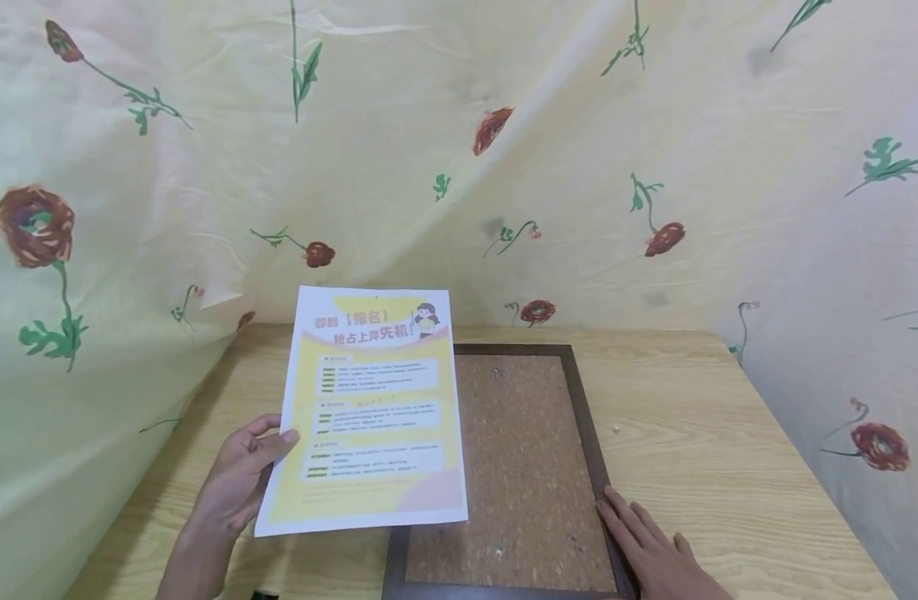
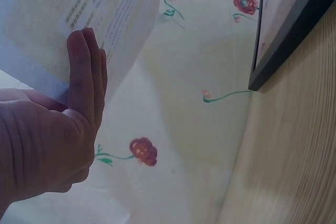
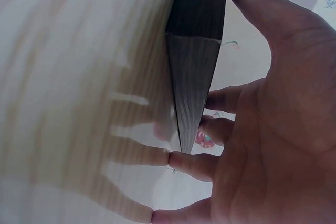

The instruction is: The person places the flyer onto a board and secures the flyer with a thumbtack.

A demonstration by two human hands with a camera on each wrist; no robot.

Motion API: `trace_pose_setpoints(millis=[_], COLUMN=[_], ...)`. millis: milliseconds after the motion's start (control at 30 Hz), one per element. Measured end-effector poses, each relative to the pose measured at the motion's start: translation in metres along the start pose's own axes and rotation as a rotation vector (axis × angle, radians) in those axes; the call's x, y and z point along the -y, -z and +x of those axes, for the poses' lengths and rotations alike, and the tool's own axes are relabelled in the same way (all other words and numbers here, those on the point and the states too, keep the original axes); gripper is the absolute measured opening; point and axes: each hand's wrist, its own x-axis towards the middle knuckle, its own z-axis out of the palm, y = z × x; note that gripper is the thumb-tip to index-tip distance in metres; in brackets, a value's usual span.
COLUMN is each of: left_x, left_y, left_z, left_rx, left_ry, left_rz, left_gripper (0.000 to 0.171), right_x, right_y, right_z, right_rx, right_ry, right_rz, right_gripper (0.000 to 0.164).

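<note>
My left hand pinches a printed paper poster by its left edge, thumb on the front and fingers behind. The sheet is yellow and white, with a cartoon figure at its top right. Held upright, it overlaps the left part of a dark-framed cork board lying on the table. In the left wrist view, straight fingers back the sheet. My right hand rests at the board's lower right side, its fingers extended against the frame, some fingertips down on the tabletop.
Shiny pins stick in the cork near its top and bottom. A small pale bit lies on the wooden table right of the board. A black object shows at the bottom edge. Flowered cloth hangs behind and at both sides.
</note>
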Motion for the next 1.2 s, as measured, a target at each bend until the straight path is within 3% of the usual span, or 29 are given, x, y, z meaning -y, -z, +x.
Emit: trace_pose_setpoints(millis=[767,1033,1200], left_x=[0.021,0.028,0.032], left_y=[-0.029,-0.040,-0.046], left_z=[0.013,0.018,0.020], left_rx=[0.142,0.161,0.140], left_ry=[0.001,0.036,0.062], left_rz=[0.016,0.021,0.018], left_gripper=[0.016,0.019,0.022], right_x=[0.000,-0.002,-0.002], right_y=[0.004,0.000,0.000], right_z=[-0.001,-0.001,-0.002], right_rx=[0.035,-0.024,-0.021], right_ry=[0.000,0.018,0.013], right_rz=[0.019,0.012,0.013], right_gripper=[0.111,0.107,0.108])
